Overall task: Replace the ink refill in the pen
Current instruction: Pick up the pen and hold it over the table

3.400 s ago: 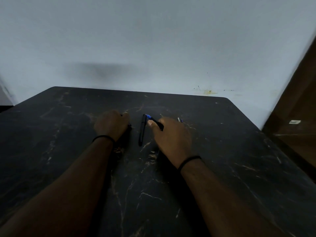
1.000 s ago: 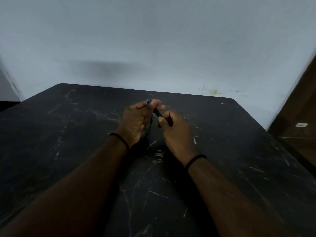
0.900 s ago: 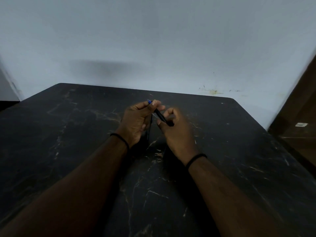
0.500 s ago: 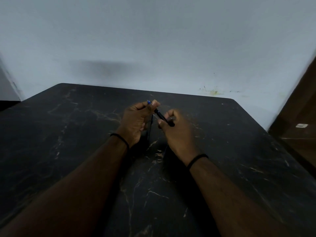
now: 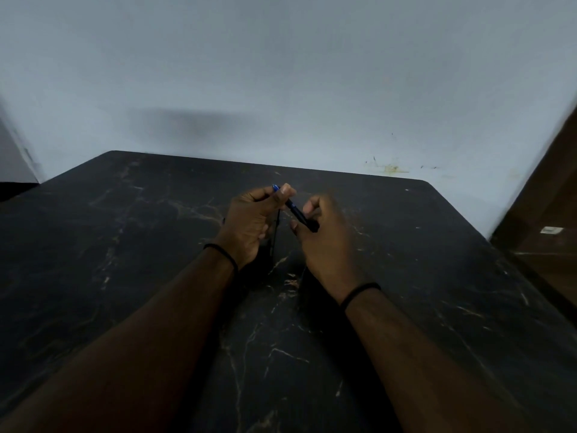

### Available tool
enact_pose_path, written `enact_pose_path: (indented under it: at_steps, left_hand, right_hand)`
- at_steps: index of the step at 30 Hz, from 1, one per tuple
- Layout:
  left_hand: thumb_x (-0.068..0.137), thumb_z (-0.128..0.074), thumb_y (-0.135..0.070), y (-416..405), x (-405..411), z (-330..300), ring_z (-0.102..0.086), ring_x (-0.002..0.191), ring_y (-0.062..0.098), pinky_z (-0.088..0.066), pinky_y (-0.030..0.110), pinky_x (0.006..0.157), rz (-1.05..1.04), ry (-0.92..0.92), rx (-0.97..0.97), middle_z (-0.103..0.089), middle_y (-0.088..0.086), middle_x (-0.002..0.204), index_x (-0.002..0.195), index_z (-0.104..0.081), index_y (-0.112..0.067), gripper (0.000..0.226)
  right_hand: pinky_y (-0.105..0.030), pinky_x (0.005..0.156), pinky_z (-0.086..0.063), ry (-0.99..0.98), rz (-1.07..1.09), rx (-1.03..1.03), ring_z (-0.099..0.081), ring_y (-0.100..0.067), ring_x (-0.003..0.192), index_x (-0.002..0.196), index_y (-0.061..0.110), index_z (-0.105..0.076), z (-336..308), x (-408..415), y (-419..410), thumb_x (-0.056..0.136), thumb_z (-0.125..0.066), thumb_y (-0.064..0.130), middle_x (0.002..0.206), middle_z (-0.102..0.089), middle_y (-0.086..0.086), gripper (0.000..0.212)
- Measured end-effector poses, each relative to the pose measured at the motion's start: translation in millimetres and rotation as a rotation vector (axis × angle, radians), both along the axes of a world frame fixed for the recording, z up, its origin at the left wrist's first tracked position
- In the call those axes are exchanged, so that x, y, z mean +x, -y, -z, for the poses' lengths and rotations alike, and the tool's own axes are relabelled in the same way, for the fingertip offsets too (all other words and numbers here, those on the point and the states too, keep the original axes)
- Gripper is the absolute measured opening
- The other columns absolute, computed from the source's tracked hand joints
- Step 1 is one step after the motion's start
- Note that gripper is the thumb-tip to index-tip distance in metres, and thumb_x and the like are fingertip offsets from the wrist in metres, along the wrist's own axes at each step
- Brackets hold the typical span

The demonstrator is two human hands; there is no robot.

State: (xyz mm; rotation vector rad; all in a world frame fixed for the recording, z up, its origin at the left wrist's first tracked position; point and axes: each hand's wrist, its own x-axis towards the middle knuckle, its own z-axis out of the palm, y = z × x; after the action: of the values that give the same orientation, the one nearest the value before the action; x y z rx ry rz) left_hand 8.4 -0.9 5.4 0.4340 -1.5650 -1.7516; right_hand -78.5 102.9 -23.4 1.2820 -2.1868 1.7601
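the slim black pen with a blue end [image 5: 296,210] spans both hands above the dark marbled table [image 5: 437,276]: left hand [image 5: 249,220] pinches its blue end, right hand [image 5: 324,239] grips the black end.

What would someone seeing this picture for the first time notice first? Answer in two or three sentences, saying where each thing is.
First, the two hands meeting mid-frame above the dark marbled table: the left hand and right hand hold a dark pen between them, its blue end by the left fingertips. Then the black bands on both wrists, and the pale bare wall behind.

Left hand [image 5: 249,220], right hand [image 5: 324,235], fingers curled
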Motion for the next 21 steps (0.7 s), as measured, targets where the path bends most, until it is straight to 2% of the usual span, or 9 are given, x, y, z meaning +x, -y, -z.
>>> enact_pose_path:
  at_steps: [1, 3, 5, 7, 9, 12, 16, 19, 21]
  left_hand:
    - [0.071, -0.070, -0.045, -0.1, 0.2, 0.0, -0.026, 0.036, 0.006, -0.021, 0.016, 0.034, -0.001, -0.002, -0.001, -0.053, -0.004, 0.060, 0.087, -0.076, -0.019, 0.031]
    - [0.073, -0.070, -0.043, -0.5, 0.3, 0.4, -0.026, 0.036, 0.005, -0.022, 0.016, 0.034, 0.005, -0.007, 0.000, -0.058, -0.008, 0.058, 0.090, -0.075, -0.018, 0.031]
    - [0.072, -0.070, -0.044, -1.6, 0.9, -0.1, -0.026, 0.036, 0.006, -0.023, 0.016, 0.033, 0.008, -0.005, -0.005, -0.060, -0.008, 0.056, 0.091, -0.075, -0.017, 0.033]
    - [0.071, -0.070, -0.045, -2.4, 1.2, -0.7, -0.026, 0.037, 0.006, -0.023, 0.015, 0.033, -0.006, 0.003, -0.009, -0.059, -0.006, 0.058, 0.090, -0.075, -0.017, 0.033]
    - [0.070, -0.071, -0.045, -3.3, 1.3, -0.9, -0.025, 0.037, 0.007, -0.022, 0.015, 0.033, -0.006, 0.002, -0.006, -0.053, 0.001, 0.061, 0.090, -0.075, -0.015, 0.036]
    - [0.068, -0.074, -0.044, -4.2, 1.2, -1.4, -0.023, 0.035, 0.008, -0.022, 0.015, 0.033, 0.006, 0.001, 0.011, -0.042, 0.001, 0.052, 0.093, -0.073, -0.006, 0.046]
    - [0.064, -0.075, -0.050, -6.4, 0.5, -2.4, -0.021, 0.037, 0.011, -0.020, 0.017, 0.035, 0.016, 0.006, -0.005, -0.036, 0.009, 0.060, 0.099, -0.071, 0.001, 0.062]
    - [0.062, -0.075, -0.050, -6.4, 0.7, -2.0, -0.024, 0.036, 0.009, -0.021, 0.017, 0.035, 0.029, -0.002, 0.001, -0.046, 0.007, 0.059, 0.090, -0.075, -0.008, 0.050]
    - [0.060, -0.076, -0.051, -6.1, 0.5, -1.7, -0.024, 0.036, 0.009, -0.020, 0.017, 0.035, 0.029, -0.007, 0.000, -0.046, 0.006, 0.057, 0.090, -0.074, -0.007, 0.054]
  right_hand:
    - [-0.019, 0.062, -0.040, -0.002, 0.000, 0.006, -0.057, 0.003, 0.076, 0.084, 0.044, -0.044, -0.1, 1.1, -0.1, 0.083, -0.074, 0.024, 0.085, -0.055, 0.016, 0.036]
    - [-0.024, 0.065, -0.045, 0.006, 0.007, 0.069, -0.060, 0.001, 0.080, 0.093, 0.042, -0.048, -3.3, 4.4, -1.3, 0.083, -0.064, 0.050, 0.088, -0.061, 0.015, 0.020]
    - [-0.029, 0.066, -0.047, -0.004, 0.013, 0.153, -0.063, -0.005, 0.077, 0.092, 0.032, -0.059, -5.6, 6.2, -3.4, 0.086, -0.038, 0.066, 0.084, -0.068, 0.009, 0.041]
    - [-0.034, 0.071, -0.049, -0.076, 0.034, 0.192, -0.063, -0.014, 0.076, 0.092, 0.021, -0.066, -7.1, 5.0, -4.2, 0.097, -0.031, 0.054, 0.082, -0.069, 0.002, 0.049]
    - [-0.033, 0.067, -0.047, -0.092, 0.025, 0.152, -0.060, -0.013, 0.073, 0.089, 0.018, -0.066, -7.1, 2.5, -4.4, 0.102, -0.043, 0.038, 0.080, -0.067, 0.000, 0.034]
    - [-0.018, 0.056, -0.036, -0.009, -0.029, 0.061, -0.050, -0.002, 0.061, 0.076, 0.027, -0.053, -5.2, 1.4, -4.2, 0.095, -0.061, 0.026, 0.070, -0.056, 0.007, 0.021]
    - [-0.022, 0.056, -0.033, -0.052, 0.042, 0.090, -0.049, -0.003, 0.065, 0.078, 0.033, -0.043, -2.5, 1.6, -2.0, 0.089, -0.069, 0.026, 0.076, -0.055, 0.009, 0.029]
    - [-0.024, 0.060, -0.040, 0.035, 0.001, 0.145, -0.062, -0.008, 0.078, 0.094, 0.032, -0.054, -8.4, 3.7, -3.0, 0.095, -0.056, 0.045, 0.087, -0.066, 0.007, 0.013]
    - [-0.032, 0.069, -0.048, -0.013, -0.007, 0.214, -0.066, -0.016, 0.083, 0.097, 0.024, -0.062, -9.7, 5.4, -4.9, 0.101, -0.037, 0.048, 0.089, -0.070, 0.002, 0.034]
